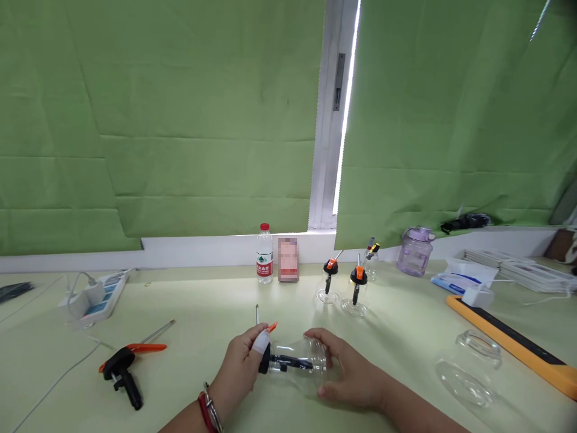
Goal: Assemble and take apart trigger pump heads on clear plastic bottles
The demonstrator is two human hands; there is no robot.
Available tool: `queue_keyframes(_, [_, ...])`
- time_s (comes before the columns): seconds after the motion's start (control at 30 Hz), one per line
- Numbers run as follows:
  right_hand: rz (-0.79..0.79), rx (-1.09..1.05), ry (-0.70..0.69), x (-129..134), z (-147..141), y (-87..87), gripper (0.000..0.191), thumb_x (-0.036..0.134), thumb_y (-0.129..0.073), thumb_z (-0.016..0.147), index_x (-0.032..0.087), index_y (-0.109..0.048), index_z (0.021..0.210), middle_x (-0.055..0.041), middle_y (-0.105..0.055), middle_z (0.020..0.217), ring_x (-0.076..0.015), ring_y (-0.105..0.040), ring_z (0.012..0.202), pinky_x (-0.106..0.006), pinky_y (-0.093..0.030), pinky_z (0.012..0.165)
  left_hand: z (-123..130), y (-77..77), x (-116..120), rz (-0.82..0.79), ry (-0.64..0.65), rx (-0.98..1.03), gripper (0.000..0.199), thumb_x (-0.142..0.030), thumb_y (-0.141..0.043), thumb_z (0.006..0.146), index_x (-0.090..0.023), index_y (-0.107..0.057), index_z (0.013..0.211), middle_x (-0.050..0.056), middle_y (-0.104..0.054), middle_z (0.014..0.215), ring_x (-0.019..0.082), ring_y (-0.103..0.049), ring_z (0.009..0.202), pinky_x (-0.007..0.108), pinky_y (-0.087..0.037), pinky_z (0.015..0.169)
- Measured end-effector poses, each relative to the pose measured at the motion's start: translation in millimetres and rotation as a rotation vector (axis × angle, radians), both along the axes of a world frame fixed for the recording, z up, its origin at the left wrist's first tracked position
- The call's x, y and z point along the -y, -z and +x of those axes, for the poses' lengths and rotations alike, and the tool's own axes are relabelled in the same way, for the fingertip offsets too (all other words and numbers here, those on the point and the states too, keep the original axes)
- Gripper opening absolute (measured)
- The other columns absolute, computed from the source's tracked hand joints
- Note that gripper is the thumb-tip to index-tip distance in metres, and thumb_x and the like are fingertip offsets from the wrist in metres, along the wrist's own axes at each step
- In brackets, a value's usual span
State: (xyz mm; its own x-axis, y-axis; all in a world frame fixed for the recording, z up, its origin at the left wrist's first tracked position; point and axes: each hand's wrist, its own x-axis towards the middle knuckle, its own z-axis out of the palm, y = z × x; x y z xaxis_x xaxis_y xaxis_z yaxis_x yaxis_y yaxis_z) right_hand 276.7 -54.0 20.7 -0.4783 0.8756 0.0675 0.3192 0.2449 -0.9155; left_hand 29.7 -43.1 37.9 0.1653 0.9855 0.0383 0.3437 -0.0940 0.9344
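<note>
My left hand (238, 364) is closed around the black dispenser lid (265, 359), which has an orange lever and a thin metal spout pointing up. White wrapping shows on one of its fingers. My right hand (349, 370) grips the wide base of a clear jar (300, 349) lying on its side. The lid sits against the jar's mouth, and its black tube reaches inside; whether it is threaded on I cannot tell. Another dispenser lid (119, 364) with an orange lever lies to the left. An uncapped clear jar (469, 373) stands at the right.
Two assembled dispensers (327, 282) (356, 288) stand further back. Behind are a water bottle (265, 261), a phone-like block (288, 260) and a purple jug (415, 252). A power strip (106, 300) with cables lies left. A long orange-and-black bar (514, 346) lies right.
</note>
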Motion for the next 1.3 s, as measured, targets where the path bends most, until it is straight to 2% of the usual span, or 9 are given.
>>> queue_keyframes(0.1, [0.240, 0.172, 0.040, 6.3, -3.3, -10.5, 0.086, 0.024, -0.070, 0.062, 0.029, -0.032, 0.139, -0.0080, -0.035, 0.139, -0.0297, -0.034, 0.123, -0.044, -0.028, 0.103, 0.4, -8.4, 4.4, 0.102, 0.047, 0.006, 0.050, -0.052, -0.038, 0.087, -0.014, -0.061, 0.108, -0.001, -0.051, 0.062, 0.013, -0.047, 0.053, 0.022, -0.040, 0.049])
queue_keyframes(0.23, [0.414, 0.341, -0.012, 9.3, -8.1, -22.4, 0.087, 0.020, -0.068, 0.058, 0.030, -0.035, 0.138, -0.0081, -0.044, 0.131, -0.0314, -0.037, 0.121, -0.045, -0.029, 0.103, 0.3, -9.8, 13.6, 0.261, 0.163, -0.052, 0.046, -0.043, -0.039, 0.090, -0.018, -0.046, 0.129, 0.002, -0.058, 0.073, 0.016, -0.052, 0.066, 0.026, -0.044, 0.065])
queue_keyframes(0.4, [0.334, 0.460, 0.171, 5.6, -4.7, -21.0, 0.076, 0.024, -0.069, 0.053, 0.025, -0.046, 0.126, -0.0076, -0.049, 0.122, -0.0289, -0.043, 0.114, -0.038, -0.037, 0.095, 2.1, 1.3, 22.9, 0.428, 0.328, -0.128, 0.065, -0.030, -0.042, 0.089, -0.026, -0.007, 0.144, 0.003, -0.054, 0.091, 0.015, -0.051, 0.071, 0.028, -0.044, 0.070])
queue_keyframes(0.57, [0.219, 0.521, 0.318, -5.3, 0.4, -12.6, 0.059, 0.038, -0.073, 0.050, 0.020, -0.053, 0.102, -0.0062, -0.058, 0.096, -0.0261, -0.053, 0.090, -0.034, -0.045, 0.074, 1.2, 9.8, 18.6, 0.363, 0.382, -0.364, 0.075, -0.022, -0.049, 0.082, -0.033, -0.007, 0.142, 0.003, -0.054, 0.102, 0.012, -0.050, 0.068, 0.025, -0.043, 0.064])
queue_keyframes(0.8, [0.236, 0.502, 0.378, -12.3, 4.5, -6.7, 0.060, 0.044, -0.075, 0.047, 0.021, -0.053, 0.098, -0.0037, -0.059, 0.091, -0.0234, -0.055, 0.084, -0.029, -0.044, 0.066, -4.1, 12.3, 12.9, 0.365, 0.375, -0.614, 0.071, -0.025, -0.046, 0.083, -0.034, -0.007, 0.143, 0.003, -0.057, 0.113, 0.014, -0.055, 0.072, 0.028, -0.044, 0.070])
queue_keyframes(0.93, [0.207, 0.548, 0.421, -14.6, 11.2, -1.6, 0.058, 0.041, -0.074, 0.049, 0.023, -0.050, 0.099, -0.0010, -0.060, 0.083, -0.0204, -0.057, 0.074, -0.025, -0.039, 0.056, -6.5, 6.5, 3.3, 0.376, 0.313, -0.862, 0.065, -0.028, -0.043, 0.083, -0.026, -0.019, 0.143, 0.008, -0.057, 0.117, 0.023, -0.058, 0.087, 0.034, -0.045, 0.075])
queue_keyframes(1.07, [0.159, 0.618, 0.542, -20.3, 19.2, 1.7, 0.062, 0.038, -0.072, 0.050, 0.023, -0.046, 0.104, -0.0012, -0.061, 0.081, -0.0208, -0.058, 0.071, -0.024, -0.035, 0.052, -16.9, -0.6, -14.5, 0.339, 0.137, -1.073, 0.057, -0.024, -0.042, 0.080, -0.015, -0.037, 0.136, 0.012, -0.058, 0.115, 0.027, -0.056, 0.095, 0.038, -0.043, 0.081])
queue_keyframes(1.2, [0.096, 0.666, 0.675, -25.5, 29.2, 0.5, 0.062, 0.042, -0.072, 0.049, 0.022, -0.046, 0.102, -0.0040, -0.063, 0.086, -0.0244, -0.060, 0.076, -0.026, -0.037, 0.053, -37.2, -1.7, -31.7, 0.428, -0.050, -1.187, 0.046, -0.019, -0.046, 0.076, -0.012, -0.053, 0.121, 0.013, -0.059, 0.109, 0.027, -0.051, 0.104, 0.043, -0.027, 0.099])
queue_keyframes(1.3, [0.082, 0.690, 0.736, -27.5, 35.8, -0.8, 0.066, 0.047, -0.072, 0.048, 0.021, -0.045, 0.103, -0.0066, -0.065, 0.090, -0.0267, -0.061, 0.080, -0.027, -0.039, 0.056, -54.5, -0.6, -41.6, 0.440, -0.210, -1.242, 0.039, -0.021, -0.045, 0.075, -0.012, -0.057, 0.112, 0.013, -0.060, 0.104, 0.028, -0.050, 0.103, 0.049, -0.017, 0.103])
